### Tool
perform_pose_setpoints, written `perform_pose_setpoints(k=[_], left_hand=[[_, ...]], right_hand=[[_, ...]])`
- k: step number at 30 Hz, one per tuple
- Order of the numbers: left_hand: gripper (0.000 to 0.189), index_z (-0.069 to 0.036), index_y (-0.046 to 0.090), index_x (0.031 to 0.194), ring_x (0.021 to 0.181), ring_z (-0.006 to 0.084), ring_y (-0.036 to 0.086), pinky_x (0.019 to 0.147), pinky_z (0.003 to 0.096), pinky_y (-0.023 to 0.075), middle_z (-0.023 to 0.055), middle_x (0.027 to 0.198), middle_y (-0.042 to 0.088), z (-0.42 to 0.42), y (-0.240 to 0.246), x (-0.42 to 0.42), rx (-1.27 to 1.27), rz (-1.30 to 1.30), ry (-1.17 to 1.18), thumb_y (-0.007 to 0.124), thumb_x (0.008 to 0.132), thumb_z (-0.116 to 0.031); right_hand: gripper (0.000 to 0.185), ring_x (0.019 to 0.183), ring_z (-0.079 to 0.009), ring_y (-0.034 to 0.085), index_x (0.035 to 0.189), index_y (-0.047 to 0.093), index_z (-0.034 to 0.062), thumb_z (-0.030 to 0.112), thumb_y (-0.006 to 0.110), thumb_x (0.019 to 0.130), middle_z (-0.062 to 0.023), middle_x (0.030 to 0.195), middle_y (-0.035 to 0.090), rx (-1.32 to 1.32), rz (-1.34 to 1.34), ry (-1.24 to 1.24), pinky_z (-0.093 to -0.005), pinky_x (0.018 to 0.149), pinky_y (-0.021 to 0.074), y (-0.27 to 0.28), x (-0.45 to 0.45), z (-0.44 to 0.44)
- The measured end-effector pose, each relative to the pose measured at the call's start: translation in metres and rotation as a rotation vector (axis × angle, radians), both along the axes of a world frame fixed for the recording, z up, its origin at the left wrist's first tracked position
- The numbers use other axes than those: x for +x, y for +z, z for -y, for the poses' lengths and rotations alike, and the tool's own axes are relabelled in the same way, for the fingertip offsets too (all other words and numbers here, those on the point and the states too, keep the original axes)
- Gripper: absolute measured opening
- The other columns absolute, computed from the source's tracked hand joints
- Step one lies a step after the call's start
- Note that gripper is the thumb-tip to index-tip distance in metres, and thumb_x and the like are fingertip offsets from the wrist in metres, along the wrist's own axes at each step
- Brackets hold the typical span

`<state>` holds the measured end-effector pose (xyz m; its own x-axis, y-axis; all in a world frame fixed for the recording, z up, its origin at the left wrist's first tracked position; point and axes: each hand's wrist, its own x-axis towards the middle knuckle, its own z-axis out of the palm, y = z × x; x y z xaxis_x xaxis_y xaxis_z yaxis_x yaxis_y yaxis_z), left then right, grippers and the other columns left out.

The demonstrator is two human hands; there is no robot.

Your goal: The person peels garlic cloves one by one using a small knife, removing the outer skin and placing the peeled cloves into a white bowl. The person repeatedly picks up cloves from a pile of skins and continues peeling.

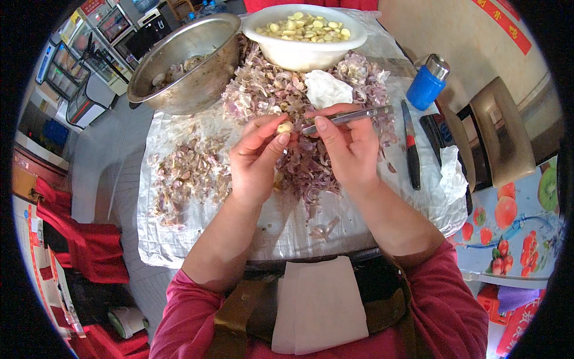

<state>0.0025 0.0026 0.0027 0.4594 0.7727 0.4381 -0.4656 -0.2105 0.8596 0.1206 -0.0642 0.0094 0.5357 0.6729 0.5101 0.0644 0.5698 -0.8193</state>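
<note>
Between the thumb and fingers of my left hand is a pale garlic clove. My right hand grips a slim metal tool, perhaps a small knife or tweezers, its tip close to the clove. Both hands are above a heap of garlic skins. Beyond them a white plastic bowl holds many peeled cloves. At the back left a tilted steel basin contains unpeeled garlic. Crumpled white tissue lies on the skins.
A silvery plastic sheet covers the table. On the right are a black-handled knife, a blue flask, a dark phone-like object and more tissue. Scattered skins lie left. A brown chair stands beyond the right edge.
</note>
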Motion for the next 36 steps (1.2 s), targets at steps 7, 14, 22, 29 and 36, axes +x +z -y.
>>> perform_pose_setpoints(k=[7,14,22,29,36], left_hand=[[0.017,0.0,0.059,0.089,0.078,0.0125,0.053,0.068,0.0226,0.0455,0.0069,0.092,0.053,-0.001,-0.002,-0.001,0.099,-0.028,0.044,0.057,0.073,0.008],[0.015,-0.001,0.062,0.077,0.073,0.0173,0.056,0.066,0.025,0.0449,0.008,0.08,0.059,-0.008,-0.003,-0.003,0.416,-0.198,0.263,0.064,0.065,0.006],[0.013,-0.001,0.063,0.075,0.07,0.0174,0.056,0.063,0.0258,0.0453,0.0079,0.077,0.06,-0.009,-0.001,-0.004,0.504,-0.208,0.262,0.065,0.064,0.006],[0.012,0.0,0.06,0.083,0.069,0.0192,0.055,0.06,0.026,0.0445,0.0111,0.086,0.057,-0.006,-0.006,-0.002,-0.151,0.153,-0.216,0.058,0.073,0.004],[0.011,-0.001,0.059,0.088,0.07,0.019,0.055,0.062,0.0257,0.0453,0.012,0.085,0.057,-0.011,-0.004,-0.003,-0.315,0.388,-0.745,0.053,0.079,-0.002]], right_hand=[[0.013,0.066,-0.0028,0.048,0.09,0.051,-0.001,0.004,0.057,0.08,-0.002,0.076,0.056,0.066,0.006,0.077,-0.016,0.056,0.0408,0.0,0.0,0.0],[0.015,0.063,-0.0046,0.051,0.089,0.051,-0.0008,0.006,0.06,0.078,-0.0032,0.072,0.056,-0.07,0.119,0.014,-0.0175,0.053,0.0421,-0.001,0.008,-0.002],[0.014,0.063,-0.0103,0.057,0.086,0.049,-0.0015,0.006,0.057,0.079,-0.0057,0.071,0.056,-0.147,-0.021,0.082,-0.0232,0.056,0.0486,0.003,0.006,-0.001],[0.017,0.063,-0.0172,0.059,0.09,0.046,-0.0012,0.012,0.053,0.082,-0.0074,0.075,0.054,-0.181,-0.607,0.454,-0.031,0.058,0.0527,0.011,0.01,0.001],[0.016,0.061,-0.0105,0.055,0.09,0.048,0.0006,0.011,0.056,0.081,-0.0034,0.073,0.054,-0.29,-0.198,0.018,-0.0243,0.055,0.0483,0.003,0.008,-0.005]])
